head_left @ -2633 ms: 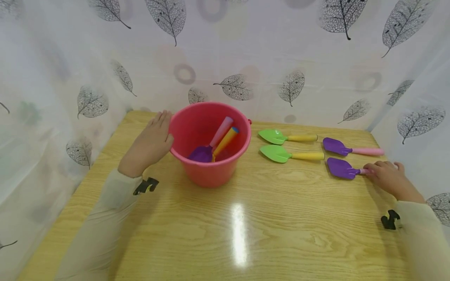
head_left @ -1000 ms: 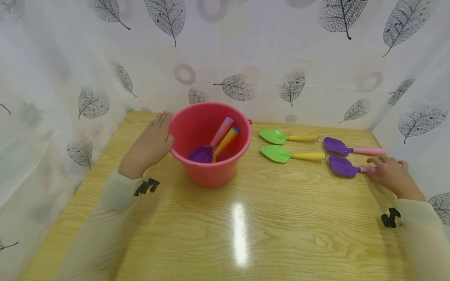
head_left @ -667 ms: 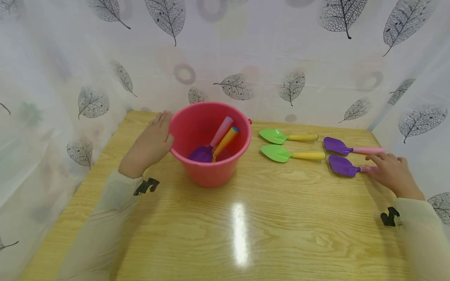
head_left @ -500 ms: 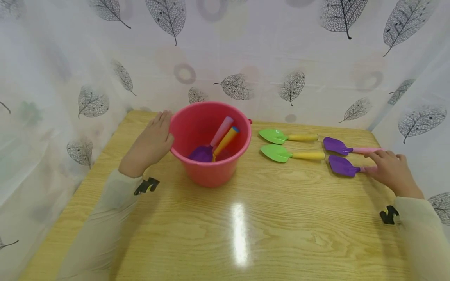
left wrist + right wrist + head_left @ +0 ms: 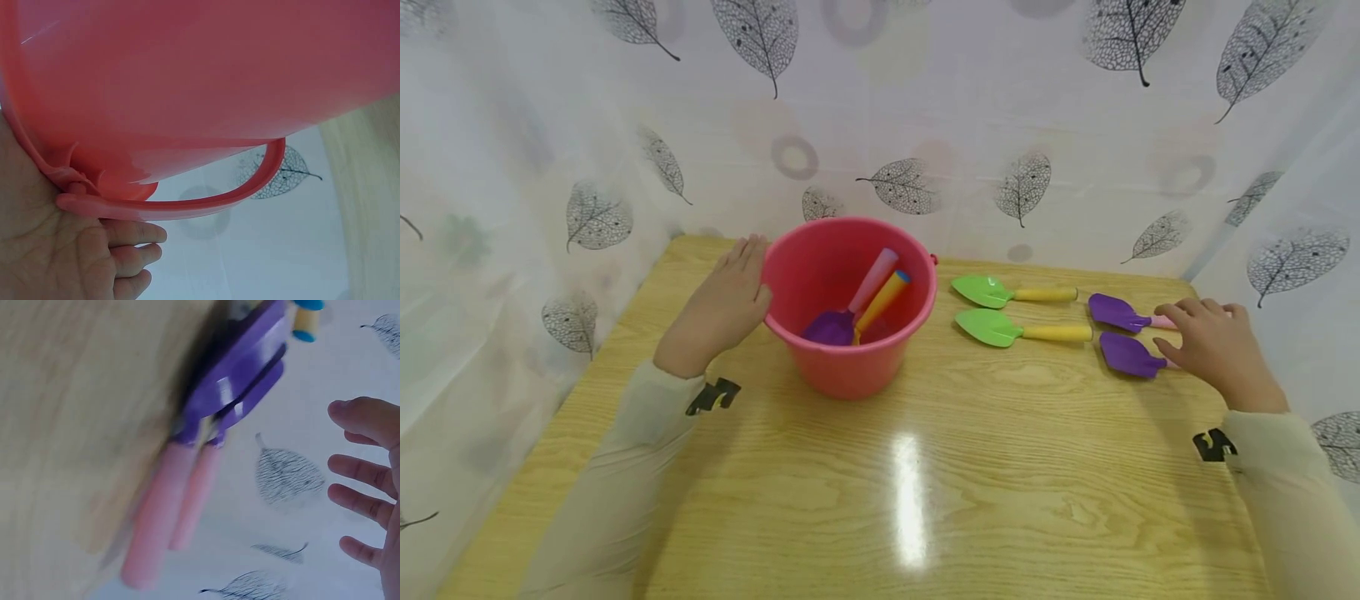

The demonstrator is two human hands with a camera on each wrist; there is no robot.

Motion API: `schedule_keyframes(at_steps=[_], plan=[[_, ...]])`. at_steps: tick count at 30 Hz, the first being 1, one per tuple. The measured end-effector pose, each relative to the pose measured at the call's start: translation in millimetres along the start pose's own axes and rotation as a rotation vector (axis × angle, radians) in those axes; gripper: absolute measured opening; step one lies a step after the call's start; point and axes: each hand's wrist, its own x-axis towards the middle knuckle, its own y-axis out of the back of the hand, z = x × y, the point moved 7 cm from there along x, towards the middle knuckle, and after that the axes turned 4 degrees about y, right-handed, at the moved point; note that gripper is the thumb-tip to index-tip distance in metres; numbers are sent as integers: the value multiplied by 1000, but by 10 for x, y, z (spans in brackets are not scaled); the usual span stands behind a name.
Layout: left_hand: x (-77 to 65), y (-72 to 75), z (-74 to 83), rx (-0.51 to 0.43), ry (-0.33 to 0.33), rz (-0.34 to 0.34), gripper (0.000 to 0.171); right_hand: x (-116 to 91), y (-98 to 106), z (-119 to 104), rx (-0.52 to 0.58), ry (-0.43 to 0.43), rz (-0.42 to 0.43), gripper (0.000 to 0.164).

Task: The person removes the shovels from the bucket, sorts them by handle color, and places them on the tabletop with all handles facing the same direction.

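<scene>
My left hand (image 5: 715, 308) rests flat against the left side of a red bucket (image 5: 848, 367), fingers straight. In the left wrist view the palm touches the rim beside the bucket's hanging handle (image 5: 187, 208). A purple shovel (image 5: 830, 328) and a yellow handle with a blue end (image 5: 882, 300) stick up inside the bucket. My right hand (image 5: 1217, 350) hovers over the pink handles of two purple shovels, the nearer shovel (image 5: 1127, 355) and the farther shovel (image 5: 1116, 312). The right wrist view shows its fingers (image 5: 362, 472) spread and apart from both pink handles (image 5: 159, 515).
Two green trowels with yellow handles, the farther trowel (image 5: 983, 291) and the nearer trowel (image 5: 988, 327), lie between bucket and purple shovels. The wooden table (image 5: 1037, 475) meets a leaf-patterned white curtain (image 5: 962, 108) at the back and sides.
My right hand has let go of the nearer purple shovel's handle, then lifted and moved left and away from me. That shovel has shifted slightly. The left hand and bucket have stayed still.
</scene>
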Motion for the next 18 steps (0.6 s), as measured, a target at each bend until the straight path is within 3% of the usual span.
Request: schedule_keyframes(at_steps=[10, 18], plan=[[12, 11, -1, -8, -11, 9, 62, 353, 390, -501, -11, 97, 41, 45], [1, 7, -2, -7, -6, 3, 63, 603, 702, -920, -22, 238, 109, 46]])
